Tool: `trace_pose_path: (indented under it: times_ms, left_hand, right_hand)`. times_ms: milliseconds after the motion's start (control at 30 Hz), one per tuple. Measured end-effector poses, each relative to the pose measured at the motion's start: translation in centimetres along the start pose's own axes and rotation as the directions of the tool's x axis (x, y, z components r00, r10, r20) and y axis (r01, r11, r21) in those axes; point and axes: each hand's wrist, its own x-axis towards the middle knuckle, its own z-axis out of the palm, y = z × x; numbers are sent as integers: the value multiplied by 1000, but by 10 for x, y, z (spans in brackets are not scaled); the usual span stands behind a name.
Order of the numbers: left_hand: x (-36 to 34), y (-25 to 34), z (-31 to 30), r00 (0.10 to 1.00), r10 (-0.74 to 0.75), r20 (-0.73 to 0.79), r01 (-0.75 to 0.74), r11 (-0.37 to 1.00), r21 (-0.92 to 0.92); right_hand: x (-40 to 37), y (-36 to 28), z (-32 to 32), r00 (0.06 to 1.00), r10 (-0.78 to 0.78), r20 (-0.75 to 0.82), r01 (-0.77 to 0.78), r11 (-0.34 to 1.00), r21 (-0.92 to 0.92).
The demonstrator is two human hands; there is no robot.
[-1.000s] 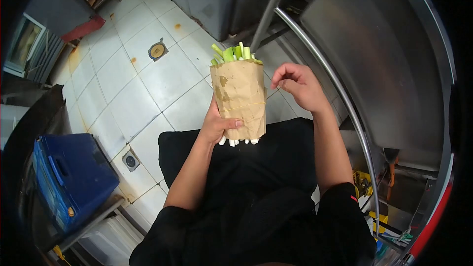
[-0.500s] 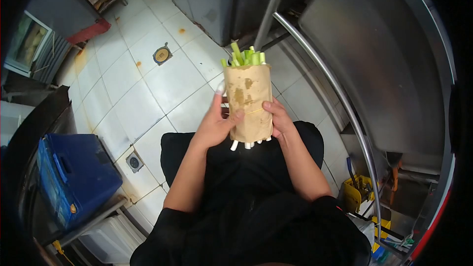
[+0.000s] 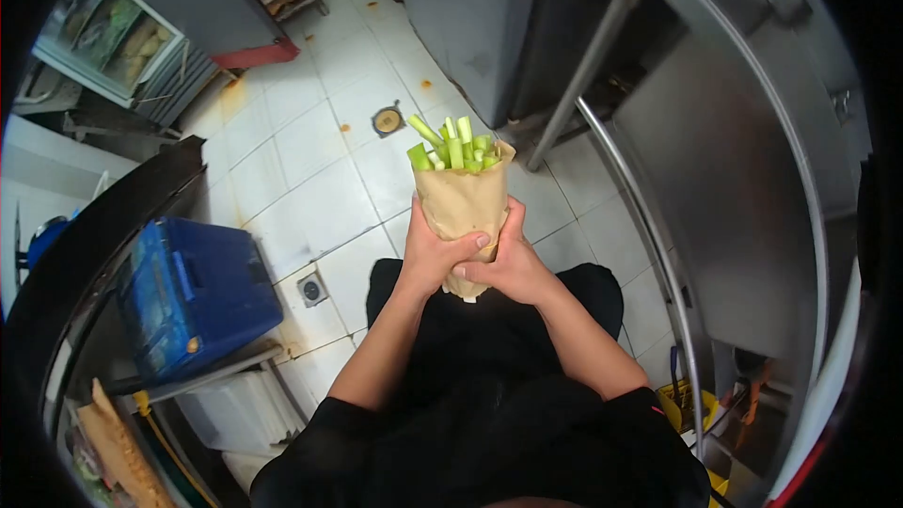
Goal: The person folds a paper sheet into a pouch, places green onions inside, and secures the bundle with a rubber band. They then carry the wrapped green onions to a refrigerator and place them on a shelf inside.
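— So, what is raised over the white tiled floor (image 3: 310, 216)?
— A brown-paper-wrapped bundle of cut green stalks (image 3: 463, 196), upright before the person's body.
— How would it handle?
— Probably light, with stiff stalks in soft, crushable paper. It is best taken low on the wrap.
— And the grip?
— The left hand (image 3: 435, 259) and right hand (image 3: 513, 268) are both closed round its base, fingers touching.

At frame centre our left hand (image 3: 435, 256) and right hand (image 3: 508, 263) clasp the paper-wrapped bundle of green stalks (image 3: 461, 186); a blue crate (image 3: 193, 293) sits lower left.
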Motion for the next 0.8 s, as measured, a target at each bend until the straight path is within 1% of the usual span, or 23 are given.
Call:
trace_pose_path:
  times_ms: [67,100,133,167,200,233,267,300,333,367,400,433,467,500,533,567,600,667,700,767,800]
  left_hand:
    - [-3,51,1,999,31,-23,-31,999,-33]
    - [-5,77,0,998,60,-32,-62,996,-71]
    - [-8,106,-2,995,81,-52,-85,993,-78]
    - [-15,135,-8,998,-49,-29,42,977,-211]
    - [-23,163,-16,985,-171,14,166,927,-337]
    - [-29,190,-28,980,-179,90,199,910,-363]
    - [-33,207,-39,985,-161,68,175,913,-369]
    - [-40,221,-50,964,-181,195,259,810,-526]
    - [-50,239,-56,930,-175,323,352,672,-651]
    - [-53,270,-48,918,-125,376,359,664,-656]
    - [-56,290,-43,926,-134,353,351,653,-671]
    - [-57,305,-39,928,-82,363,342,574,-744]
    - [-59,319,-37,929,-30,369,335,488,-806]
    - [-59,338,-33,934,-45,355,331,484,-810]
    - [-53,358,-29,949,-32,314,290,481,-827]
    - [-46,372,-30,960,-25,278,256,475,-842]
    - [-43,380,-37,957,-50,286,275,474,-837]
    - [-27,392,-52,972,-91,218,236,339,-911]
    - [-20,401,-58,972,-83,218,233,283,-930]
    - [0,406,-83,967,-55,250,256,263,-930]
    - [12,406,-97,968,-37,246,247,259,-934]
  right_hand:
    - [5,-54,12,993,32,115,-29,999,-27]
    - [4,-84,21,991,29,134,-24,999,-38]
    - [3,-114,32,985,-16,172,14,1000,14]
    - [6,-144,41,976,-60,211,46,997,69]
    - [15,-178,43,969,-64,241,51,997,59]
    - [29,-215,40,948,25,317,4,996,-89]
    - [46,-249,39,920,122,374,-33,972,-234]
    - [68,-267,37,958,44,284,-1,989,-148]
    - [93,-298,43,997,21,74,6,938,-346]
    - [120,-323,54,987,-155,41,160,932,-325]
    - [141,-357,69,978,-152,144,181,959,-219]
    - [165,-376,84,973,-135,186,148,987,-60]
    - [186,-393,103,963,-126,240,145,987,-62]
    - [205,-405,121,950,-124,286,146,987,-60]
    - [226,-405,135,851,44,524,-40,999,-19]
    - [240,-402,147,667,176,724,-230,973,-24]
    - [244,-402,161,676,175,716,-245,970,-6]
    - [259,-408,186,586,289,757,-192,957,-217]
    - [270,-410,191,594,286,752,-206,958,-201]
    - [300,-415,194,646,176,743,-64,982,-178]
    - [315,-416,194,647,160,745,-54,985,-164]
